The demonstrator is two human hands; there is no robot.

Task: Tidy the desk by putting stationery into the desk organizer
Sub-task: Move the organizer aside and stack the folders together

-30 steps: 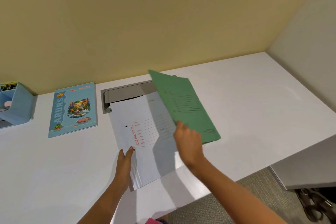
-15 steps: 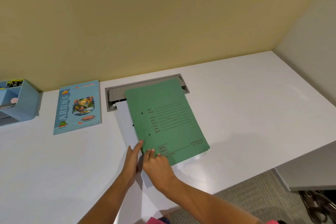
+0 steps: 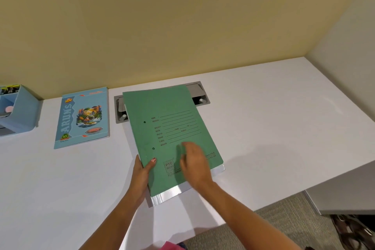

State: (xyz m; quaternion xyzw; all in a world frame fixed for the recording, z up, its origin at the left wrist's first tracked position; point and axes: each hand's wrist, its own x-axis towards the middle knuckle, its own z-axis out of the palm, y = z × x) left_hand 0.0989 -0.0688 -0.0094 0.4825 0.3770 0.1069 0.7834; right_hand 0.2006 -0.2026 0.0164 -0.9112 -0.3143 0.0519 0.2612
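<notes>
**A:** Head view. Hand status?

**B:** Left hand [image 3: 142,172] pinches the green folder [image 3: 172,128] at its left edge, close to the near corner. The thumb is on the cover and the other fingers are hidden under the edge.

**A:** Right?

**B:** Right hand [image 3: 194,165] is over the folder's near half, motion-blurred. Its fingers [image 3: 187,148] are roughly straight and close together, gripping nothing. Cannot tell if they touch the cover or sit just above it.

**A:** Folder position?

**B:** Mid tabletop [image 3: 284,117], skewed to the tabletop's edges. The far end covers the middle of a grey cable tray [image 3: 199,95] recessed by the wall. The near-left corner looks slightly raised, with shadow beneath it.

**A:** Anything under it?

**B:** A white folder [image 3: 174,192]. Only a strip shows along the near edge and at the right near corner.

**A:** Organizer?

**B:** Light-blue desk organizer [image 3: 22,107] at far left against the wall, cut off by the frame edge and well apart from the folders. There's a pink item [image 3: 8,108] in one compartment. The rest of the contents are too small to tell.

**A:** Between them?

**B:** A blue notebook [image 3: 83,117] lies flat, with "ARUN'S" on the cover. It sits between the organizer and the cable tray and touches neither.

**A:** Other?

**B:** Grey carpet [image 3: 284,223] shows lower right, past the tabletop's front edge.
</notes>
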